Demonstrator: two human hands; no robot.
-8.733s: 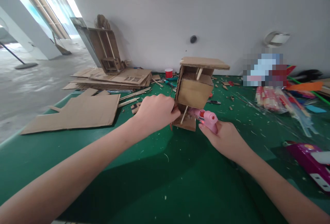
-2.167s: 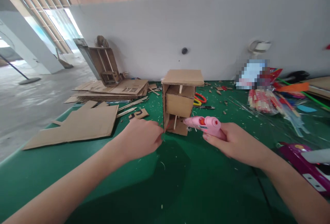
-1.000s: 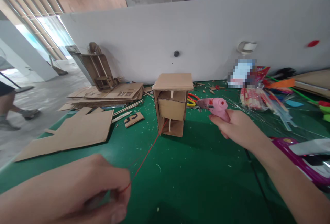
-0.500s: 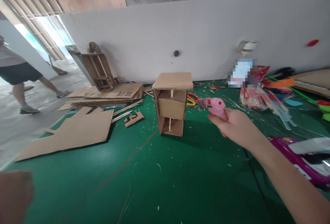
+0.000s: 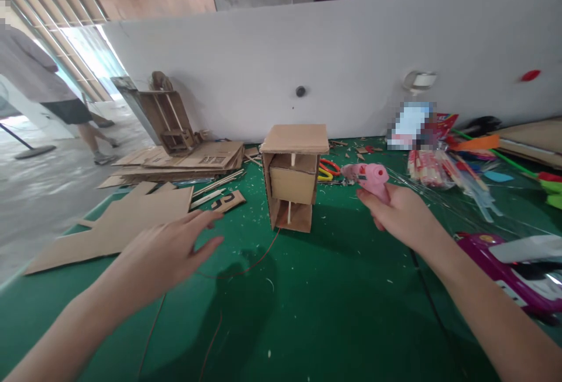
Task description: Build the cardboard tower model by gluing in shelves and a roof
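Note:
My right hand [image 5: 401, 212] is wrapped round the grip of a pink hot glue gun [image 5: 371, 177], its nozzle pointing left. To the left of the gun, an upright cardboard box structure [image 5: 294, 186] stands on the green table, with a flat top, a smaller box inside and a light stick running vertically through it. A thin red string [image 5: 262, 258] curves from its base toward my left hand [image 5: 169, 247]. That hand hovers over the table with fingers stretched and thumb apart, nothing visible in it. Below it lies a large cut cardboard sheet [image 5: 114, 224].
Stacked cardboard [image 5: 188, 159] and another cardboard construction [image 5: 169, 118] stand at the back left. Scissors [image 5: 329, 168] lie behind the box. To the right are a phone [image 5: 410, 124], bagged sticks [image 5: 432, 165] and a purple object [image 5: 492, 259]. A person [image 5: 52, 83] walks at far left.
My left hand has come from the lower left edge toward the middle, fingers now apart. The red string, straight before, hangs in a loose curve. The glue gun has shifted slightly right.

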